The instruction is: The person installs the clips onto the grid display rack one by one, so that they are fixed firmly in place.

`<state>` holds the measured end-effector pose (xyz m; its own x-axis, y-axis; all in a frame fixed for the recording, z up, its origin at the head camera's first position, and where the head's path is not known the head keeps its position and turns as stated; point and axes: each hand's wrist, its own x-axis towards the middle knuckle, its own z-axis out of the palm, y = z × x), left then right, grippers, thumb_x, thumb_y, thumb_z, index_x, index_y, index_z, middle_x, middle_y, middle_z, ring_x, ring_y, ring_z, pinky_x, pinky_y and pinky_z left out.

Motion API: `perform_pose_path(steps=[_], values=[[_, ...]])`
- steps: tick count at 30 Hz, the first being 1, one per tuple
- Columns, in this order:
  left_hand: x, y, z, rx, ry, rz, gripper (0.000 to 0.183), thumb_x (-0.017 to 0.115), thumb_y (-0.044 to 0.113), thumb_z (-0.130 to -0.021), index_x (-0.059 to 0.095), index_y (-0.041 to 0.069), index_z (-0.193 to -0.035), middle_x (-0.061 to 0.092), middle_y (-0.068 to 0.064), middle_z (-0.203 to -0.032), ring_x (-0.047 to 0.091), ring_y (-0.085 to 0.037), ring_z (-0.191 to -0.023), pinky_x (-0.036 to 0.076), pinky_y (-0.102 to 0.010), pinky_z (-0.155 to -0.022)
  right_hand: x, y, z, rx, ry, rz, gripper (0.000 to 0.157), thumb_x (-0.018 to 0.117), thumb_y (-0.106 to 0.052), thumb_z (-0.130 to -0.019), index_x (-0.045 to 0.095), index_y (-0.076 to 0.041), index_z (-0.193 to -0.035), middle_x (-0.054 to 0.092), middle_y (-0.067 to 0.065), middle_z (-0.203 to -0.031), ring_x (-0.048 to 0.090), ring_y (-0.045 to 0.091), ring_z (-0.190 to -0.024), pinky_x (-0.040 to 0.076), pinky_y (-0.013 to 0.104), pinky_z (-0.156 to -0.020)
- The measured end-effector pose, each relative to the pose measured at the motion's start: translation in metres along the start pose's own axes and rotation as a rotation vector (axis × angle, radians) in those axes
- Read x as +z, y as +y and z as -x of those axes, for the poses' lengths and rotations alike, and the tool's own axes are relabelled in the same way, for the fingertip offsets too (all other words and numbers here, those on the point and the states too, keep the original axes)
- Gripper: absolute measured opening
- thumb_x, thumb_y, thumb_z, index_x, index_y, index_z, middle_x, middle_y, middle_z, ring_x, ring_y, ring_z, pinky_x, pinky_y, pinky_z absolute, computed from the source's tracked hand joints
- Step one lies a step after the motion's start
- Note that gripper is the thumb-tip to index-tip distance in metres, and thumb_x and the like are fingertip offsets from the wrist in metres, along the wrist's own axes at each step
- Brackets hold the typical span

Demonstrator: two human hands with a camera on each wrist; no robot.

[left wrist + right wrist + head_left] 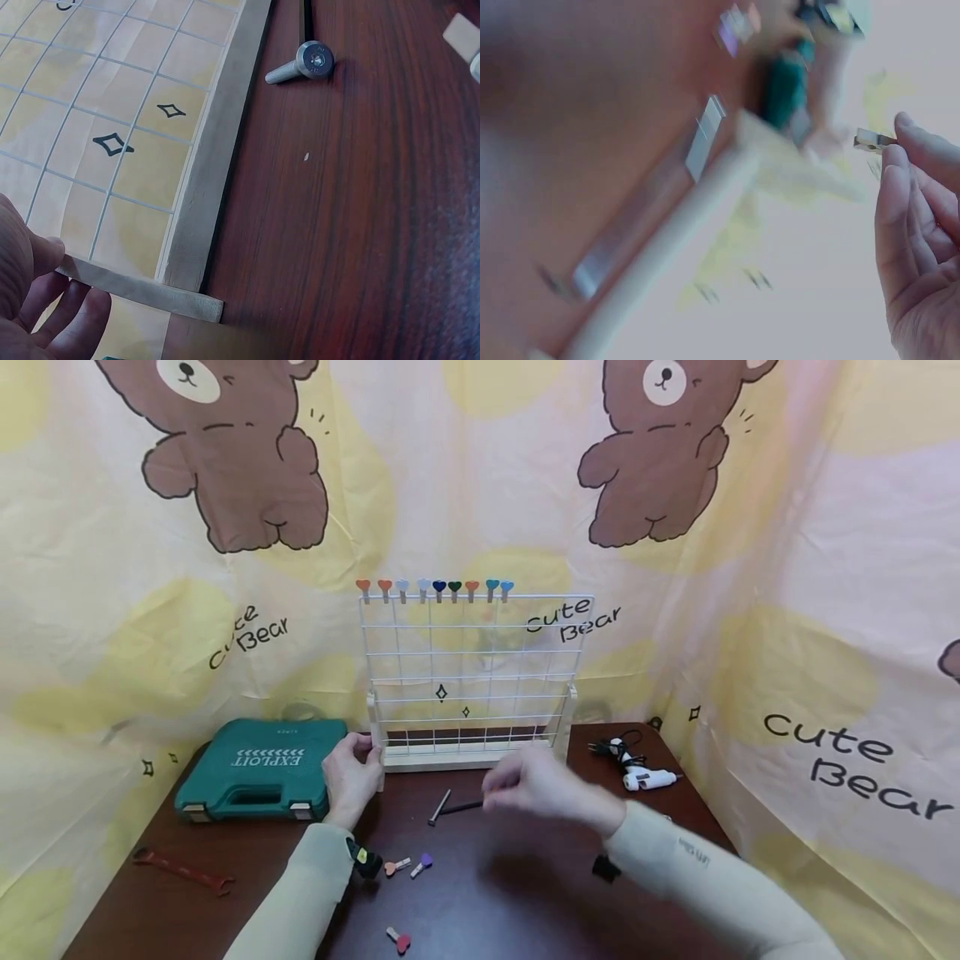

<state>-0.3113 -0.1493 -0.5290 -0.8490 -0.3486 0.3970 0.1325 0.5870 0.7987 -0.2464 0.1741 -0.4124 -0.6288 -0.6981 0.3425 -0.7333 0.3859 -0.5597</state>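
Observation:
A white wire grid (472, 627) stands upright in a wooden stand (465, 762), with several heart-topped clothespins (454, 587) along its top wire. My left hand (351, 781) pinches the stand's left side piece (142, 291) between thumb and fingers. In front of the grid's lower right part, my right hand (536, 783) is raised above the table. Its thumb and fingertips pinch a small wooden clothespin (871, 140); fingers hide part of it. Loose on the table lie an orange heart clothespin (392, 867), a purple one (423, 863) and a red one (401, 942).
A metal bolt (439, 808) and a black rod (459, 808) lie before the stand. At left are a green tool case (255, 768) and a red wrench (183, 869). A white glue gun (648, 778) with its cord lies at back right.

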Motion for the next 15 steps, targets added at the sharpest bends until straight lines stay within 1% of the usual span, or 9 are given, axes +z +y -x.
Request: perform_pose_path(steps=[2, 4, 6, 7, 9, 10, 12, 13, 15], values=[[0.0, 0.0, 0.0, -0.004, -0.002, 0.002, 0.011, 0.08, 0.014, -0.092, 0.075, 0.009, -0.102, 0.076, -0.011, -0.1, 0.067, -0.033, -0.095, 0.048, -0.052, -0.087, -0.031, -0.002, -0.015, 0.075, 0.056, -0.031, 0.009, 0.085, -0.011, -0.09, 0.085, -0.013, -0.099, 0.08, -0.006, -0.088, 0.073, 0.007, -0.073, 0.06, 0.026, -0.065], [-0.001, 0.0, 0.0, -0.006, 0.0, 0.004, 0.011, 0.08, 0.014, -0.092, 0.075, 0.009, -0.101, 0.076, -0.011, -0.1, 0.067, -0.033, -0.095, 0.048, -0.052, -0.087, -0.064, -0.005, -0.031, 0.156, 0.119, -0.058, 0.013, 0.08, -0.011, -0.095, 0.083, -0.01, -0.108, 0.081, -0.001, -0.093, 0.076, 0.015, -0.078, 0.061, 0.029, -0.067], [-0.001, -0.001, 0.0, -0.006, 0.003, 0.005, 0.011, 0.08, 0.014, -0.092, 0.075, 0.009, -0.101, 0.076, -0.011, -0.1, 0.067, -0.033, -0.095, 0.048, -0.052, -0.087, -0.096, -0.007, -0.049, 0.193, 0.198, -0.064, 0.016, 0.076, -0.01, -0.098, 0.081, -0.007, -0.112, 0.081, 0.005, -0.096, 0.075, 0.021, -0.079, 0.061, 0.03, -0.066], [-0.001, -0.001, 0.0, -0.004, 0.005, 0.004, 0.011, 0.08, 0.014, -0.092, 0.076, 0.009, -0.101, 0.076, -0.011, -0.1, 0.067, -0.033, -0.095, 0.048, -0.052, -0.086, -0.111, -0.007, -0.058, 0.208, 0.239, -0.058, 0.017, 0.075, -0.011, -0.098, 0.081, -0.007, -0.114, 0.081, 0.007, -0.098, 0.075, 0.021, -0.079, 0.06, 0.029, -0.066], [0.0, -0.001, -0.001, 0.0, 0.009, 0.002, 0.011, 0.08, 0.014, -0.092, 0.076, 0.009, -0.101, 0.077, -0.011, -0.099, 0.067, -0.033, -0.094, 0.049, -0.051, -0.086, -0.139, -0.01, -0.075, 0.22, 0.33, -0.035, 0.017, 0.074, -0.01, -0.099, 0.08, -0.005, -0.114, 0.08, 0.012, -0.099, 0.071, 0.021, -0.077, 0.057, 0.026, -0.063], [0.0, -0.001, -0.001, 0.002, 0.011, 0.0, 0.011, 0.08, 0.014, -0.092, 0.076, 0.009, -0.101, 0.077, -0.011, -0.099, 0.067, -0.033, -0.093, 0.049, -0.051, -0.086, -0.151, -0.01, -0.083, 0.22, 0.378, -0.012, 0.017, 0.074, -0.01, -0.099, 0.08, -0.004, -0.114, 0.08, 0.013, -0.099, 0.071, 0.018, -0.076, 0.054, 0.023, -0.06], [0.001, -0.002, -0.001, 0.005, 0.013, -0.005, 0.011, 0.08, 0.014, -0.092, 0.076, 0.009, -0.101, 0.077, -0.01, -0.098, 0.067, -0.032, -0.093, 0.049, -0.051, -0.085, -0.171, -0.009, -0.098, 0.188, 0.468, 0.045, 0.015, 0.075, -0.007, -0.098, 0.081, 0.0, -0.11, 0.08, 0.017, -0.098, 0.071, 0.016, -0.075, 0.05, 0.019, -0.057], [0.002, -0.002, -0.001, 0.006, 0.013, -0.006, 0.011, 0.08, 0.014, -0.092, 0.076, 0.009, -0.101, 0.077, -0.01, -0.098, 0.067, -0.032, -0.093, 0.049, -0.051, -0.085, -0.179, -0.009, -0.104, 0.187, 0.497, 0.067, 0.015, 0.076, -0.007, -0.098, 0.081, 0.001, -0.109, 0.08, 0.017, -0.099, 0.072, 0.016, -0.076, 0.048, 0.017, -0.056], [0.002, -0.002, 0.0, 0.002, 0.014, -0.007, 0.011, 0.08, 0.014, -0.092, 0.076, 0.009, -0.101, 0.077, -0.01, -0.098, 0.067, -0.032, -0.092, 0.049, -0.051, -0.085, -0.189, -0.008, -0.112, 0.185, 0.522, 0.112, 0.013, 0.076, -0.007, -0.098, 0.082, 0.001, -0.106, 0.08, 0.017, -0.098, 0.074, 0.016, -0.078, 0.045, 0.016, -0.055]])
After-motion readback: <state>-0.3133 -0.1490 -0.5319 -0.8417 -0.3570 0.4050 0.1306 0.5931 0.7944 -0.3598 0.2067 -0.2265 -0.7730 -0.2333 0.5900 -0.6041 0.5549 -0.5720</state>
